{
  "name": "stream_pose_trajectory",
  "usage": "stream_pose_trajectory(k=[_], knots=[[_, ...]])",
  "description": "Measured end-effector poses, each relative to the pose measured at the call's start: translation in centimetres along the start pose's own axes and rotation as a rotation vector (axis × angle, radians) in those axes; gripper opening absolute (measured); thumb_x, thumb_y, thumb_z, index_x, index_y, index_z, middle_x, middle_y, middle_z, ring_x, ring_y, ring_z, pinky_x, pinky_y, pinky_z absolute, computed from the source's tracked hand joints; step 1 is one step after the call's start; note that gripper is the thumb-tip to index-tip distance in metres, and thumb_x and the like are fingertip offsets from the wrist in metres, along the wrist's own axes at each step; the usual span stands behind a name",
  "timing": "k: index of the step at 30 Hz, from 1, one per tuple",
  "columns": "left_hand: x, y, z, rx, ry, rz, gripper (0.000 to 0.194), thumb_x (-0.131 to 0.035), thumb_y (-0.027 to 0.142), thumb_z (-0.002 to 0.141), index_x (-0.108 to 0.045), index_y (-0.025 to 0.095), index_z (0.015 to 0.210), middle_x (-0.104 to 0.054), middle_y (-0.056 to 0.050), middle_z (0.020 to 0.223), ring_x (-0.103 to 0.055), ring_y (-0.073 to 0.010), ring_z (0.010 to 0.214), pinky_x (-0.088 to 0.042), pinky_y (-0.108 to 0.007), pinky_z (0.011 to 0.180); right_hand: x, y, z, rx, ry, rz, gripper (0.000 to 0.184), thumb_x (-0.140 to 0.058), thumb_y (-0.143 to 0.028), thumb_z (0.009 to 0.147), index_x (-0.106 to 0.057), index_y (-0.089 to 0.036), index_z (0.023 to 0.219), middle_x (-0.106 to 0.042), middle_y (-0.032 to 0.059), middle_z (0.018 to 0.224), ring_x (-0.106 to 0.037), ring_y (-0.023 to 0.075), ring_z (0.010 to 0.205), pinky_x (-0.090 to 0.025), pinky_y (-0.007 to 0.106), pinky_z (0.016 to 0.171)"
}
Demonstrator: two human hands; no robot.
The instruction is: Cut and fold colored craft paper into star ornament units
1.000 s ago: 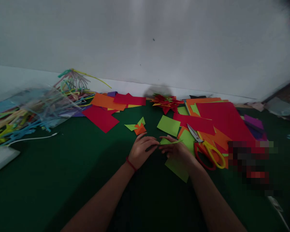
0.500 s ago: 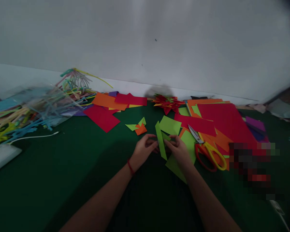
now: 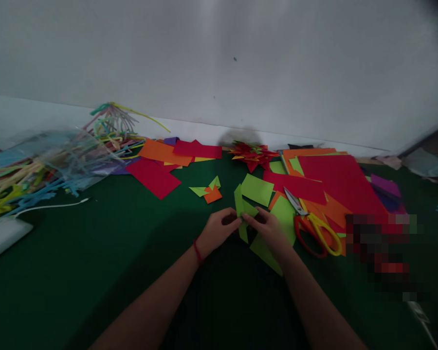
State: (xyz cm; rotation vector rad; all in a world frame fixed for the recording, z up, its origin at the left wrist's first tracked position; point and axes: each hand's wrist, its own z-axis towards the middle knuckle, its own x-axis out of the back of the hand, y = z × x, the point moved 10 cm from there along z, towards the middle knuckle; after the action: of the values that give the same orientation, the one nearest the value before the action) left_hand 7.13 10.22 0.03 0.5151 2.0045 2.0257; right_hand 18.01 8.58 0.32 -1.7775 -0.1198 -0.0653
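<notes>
Both my hands meet over a dark green table and pinch a folded light green paper piece that stands up between them. My left hand, with a red thread at the wrist, grips its left side with curled fingers. My right hand grips its right side. Under my right hand lies a flat green paper sheet. Red and yellow scissors lie just right of my right hand.
Red, orange and green paper sheets pile up at the right and more at the back left. A red folded paper flower sits by the white wall. Coloured pipe cleaners in a clear bag lie at the left.
The green paper lay nearly flat between my fingers a second ago. It has been raised upright, and both hands have since closed in more tightly on it.
</notes>
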Motion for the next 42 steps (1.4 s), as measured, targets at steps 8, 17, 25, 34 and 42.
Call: stream_pose_trajectory(k=[8,17,25,34,42], knots=[[-0.9,0.6,-0.4,0.008,-0.102,-0.111,0.027,-0.042,0.035,0.085,-0.055,0.013,0.075,-0.053,0.0,0.065,-0.048,-0.0093,0.055,-0.039,-0.021,0.051,-1.2,-0.3,-0.8,-0.006,-0.153,0.067,0.021,-0.061,-0.04,0.074,-0.06,-0.022,0.084,-0.062,0.0006,0.078,-0.057,0.0165,0.072,-0.043,0.028,0.063],[0.6,-1.4,-0.2,0.143,0.057,-0.121,0.034,-0.051,0.045,0.079,-0.051,0.014,0.065,-0.044,0.004,0.053,-0.04,-0.0066,0.045,-0.03,-0.019,0.042,-2.9,-0.3,-1.2,-0.01,-0.306,0.045,0.023,-0.059,-0.039,0.075,-0.06,-0.022,0.091,-0.063,0.0021,0.085,-0.059,0.0157,0.073,-0.043,0.028,0.063],[1.6,-0.3,-0.7,0.118,0.136,-0.146,0.048,-0.038,0.05,0.084,-0.046,0.014,0.052,-0.042,0.003,0.045,-0.039,-0.0069,0.042,-0.029,-0.021,0.043,-2.6,-0.5,-1.1,-0.026,-0.322,-0.019,0.023,-0.061,-0.042,0.072,-0.061,-0.02,0.079,-0.062,-0.0003,0.072,-0.059,0.0131,0.06,-0.042,0.026,0.057],[1.9,0.1,-0.4,0.064,0.145,-0.069,0.044,-0.041,0.048,0.083,-0.05,0.014,0.056,-0.042,0.004,0.046,-0.038,-0.007,0.042,-0.028,-0.021,0.043,2.1,0.9,0.4,-0.038,-0.02,-0.044,0.03,-0.064,-0.048,0.067,-0.058,-0.018,0.07,-0.058,-0.0007,0.056,-0.051,0.0123,0.052,-0.038,0.025,0.051],[1.5,0.3,-0.2,0.044,0.089,-0.052,0.032,-0.049,0.045,0.08,-0.054,0.015,0.066,-0.053,0.003,0.056,-0.044,-0.008,0.047,-0.034,-0.02,0.046,2.5,0.6,0.5,0.016,-0.017,-0.018,0.026,-0.065,-0.044,0.068,-0.06,-0.019,0.071,-0.057,-0.0007,0.054,-0.049,0.012,0.051,-0.037,0.025,0.051]])
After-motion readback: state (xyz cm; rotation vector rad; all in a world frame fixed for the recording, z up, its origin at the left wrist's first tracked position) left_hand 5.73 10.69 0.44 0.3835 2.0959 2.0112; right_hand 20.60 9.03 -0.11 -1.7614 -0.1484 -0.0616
